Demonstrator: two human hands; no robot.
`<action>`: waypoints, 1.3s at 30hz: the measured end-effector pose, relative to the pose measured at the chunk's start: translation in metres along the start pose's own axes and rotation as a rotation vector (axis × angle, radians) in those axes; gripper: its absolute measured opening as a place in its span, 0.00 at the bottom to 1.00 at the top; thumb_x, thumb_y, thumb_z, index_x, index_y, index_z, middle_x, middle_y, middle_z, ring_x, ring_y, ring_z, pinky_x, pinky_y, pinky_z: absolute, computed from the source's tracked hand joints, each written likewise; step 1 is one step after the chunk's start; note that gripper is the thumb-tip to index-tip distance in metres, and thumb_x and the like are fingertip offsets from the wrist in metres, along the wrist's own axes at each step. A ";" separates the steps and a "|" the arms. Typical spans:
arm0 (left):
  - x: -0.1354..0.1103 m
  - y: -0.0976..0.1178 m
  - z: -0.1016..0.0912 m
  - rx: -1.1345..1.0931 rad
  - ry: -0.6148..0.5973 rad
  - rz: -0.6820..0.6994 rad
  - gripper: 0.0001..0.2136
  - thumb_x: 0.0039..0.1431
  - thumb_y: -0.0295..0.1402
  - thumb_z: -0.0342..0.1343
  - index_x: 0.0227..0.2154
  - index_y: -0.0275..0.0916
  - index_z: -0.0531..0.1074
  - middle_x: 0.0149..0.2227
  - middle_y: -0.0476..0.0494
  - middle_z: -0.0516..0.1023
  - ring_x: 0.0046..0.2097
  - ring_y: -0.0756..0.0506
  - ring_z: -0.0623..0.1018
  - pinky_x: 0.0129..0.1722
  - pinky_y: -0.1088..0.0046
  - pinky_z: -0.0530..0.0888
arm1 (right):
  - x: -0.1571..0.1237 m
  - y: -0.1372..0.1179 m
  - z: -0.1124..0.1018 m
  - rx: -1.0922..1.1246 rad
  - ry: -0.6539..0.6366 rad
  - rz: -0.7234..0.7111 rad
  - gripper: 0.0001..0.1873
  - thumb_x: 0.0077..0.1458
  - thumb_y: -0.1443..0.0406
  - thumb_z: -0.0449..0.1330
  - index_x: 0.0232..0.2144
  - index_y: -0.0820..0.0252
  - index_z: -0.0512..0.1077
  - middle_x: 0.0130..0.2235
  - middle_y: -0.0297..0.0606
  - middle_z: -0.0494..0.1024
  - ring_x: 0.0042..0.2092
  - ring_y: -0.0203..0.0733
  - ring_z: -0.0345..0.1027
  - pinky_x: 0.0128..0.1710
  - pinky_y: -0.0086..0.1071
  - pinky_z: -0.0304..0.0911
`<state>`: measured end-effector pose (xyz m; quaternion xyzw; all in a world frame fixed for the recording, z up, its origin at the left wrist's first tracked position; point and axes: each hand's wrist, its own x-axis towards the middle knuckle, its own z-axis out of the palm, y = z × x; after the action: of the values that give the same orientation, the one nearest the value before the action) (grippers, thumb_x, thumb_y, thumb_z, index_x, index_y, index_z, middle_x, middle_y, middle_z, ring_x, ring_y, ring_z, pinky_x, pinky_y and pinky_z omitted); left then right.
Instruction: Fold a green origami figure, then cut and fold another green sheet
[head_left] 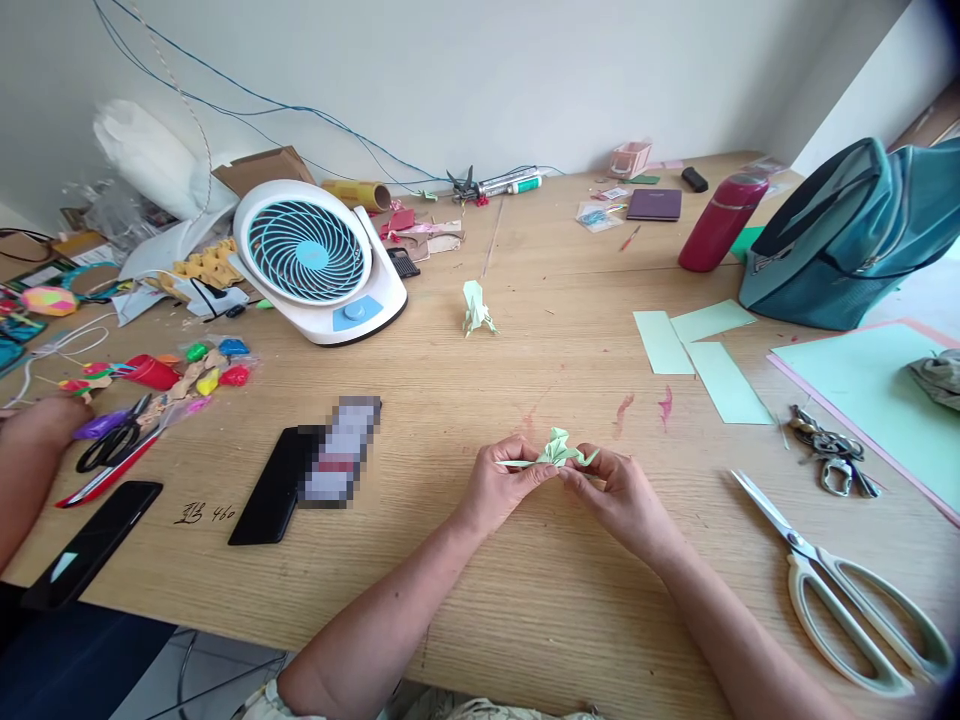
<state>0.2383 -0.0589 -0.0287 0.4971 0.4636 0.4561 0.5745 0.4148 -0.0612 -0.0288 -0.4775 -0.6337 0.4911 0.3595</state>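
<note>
A plain white wall (480, 70) runs behind a wide wooden table (555, 620) with a pale, fine-grained top. Thin blue cables (300, 108) hang slack across the wall, and a twisted cord (196, 125) drops beside them. To the right the wall meets a second white surface (885, 80) at an angle. A narrow seam (491, 240) divides the far half of the tabletop, reddish smears (624, 410) mark its middle, and pen scribbles (204, 514) sit near its front edge. Below that edge, at lower left, a strip of pale grey floor (150, 690) shows. The light is soft and even, with only faint shadows on the wood.
</note>
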 end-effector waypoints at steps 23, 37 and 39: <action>0.002 0.000 -0.004 -0.038 -0.015 -0.114 0.19 0.46 0.48 0.68 0.19 0.34 0.77 0.20 0.49 0.72 0.23 0.54 0.66 0.22 0.77 0.61 | 0.006 0.005 -0.008 0.248 -0.108 0.102 0.23 0.47 0.46 0.68 0.25 0.60 0.72 0.23 0.31 0.67 0.27 0.34 0.54 0.26 0.30 0.48; -0.001 0.016 -0.013 0.501 0.149 0.484 0.26 0.50 0.42 0.68 0.51 0.41 0.69 0.50 0.37 0.73 0.49 0.41 0.73 0.46 0.66 0.72 | 0.003 0.000 -0.012 0.602 -0.251 0.338 0.25 0.44 0.45 0.69 0.21 0.59 0.68 0.18 0.28 0.64 0.21 0.31 0.53 0.23 0.28 0.50; 0.000 0.021 -0.019 0.615 0.060 0.578 0.33 0.49 0.45 0.68 0.58 0.43 0.66 0.57 0.35 0.70 0.59 0.35 0.67 0.58 0.56 0.65 | 0.003 0.001 -0.011 0.642 -0.319 0.386 0.24 0.42 0.46 0.70 0.22 0.60 0.70 0.17 0.27 0.63 0.20 0.30 0.51 0.23 0.28 0.49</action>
<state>0.2185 -0.0538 -0.0089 0.7414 0.4360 0.4530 0.2344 0.4247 -0.0554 -0.0268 -0.3690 -0.3945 0.7904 0.2890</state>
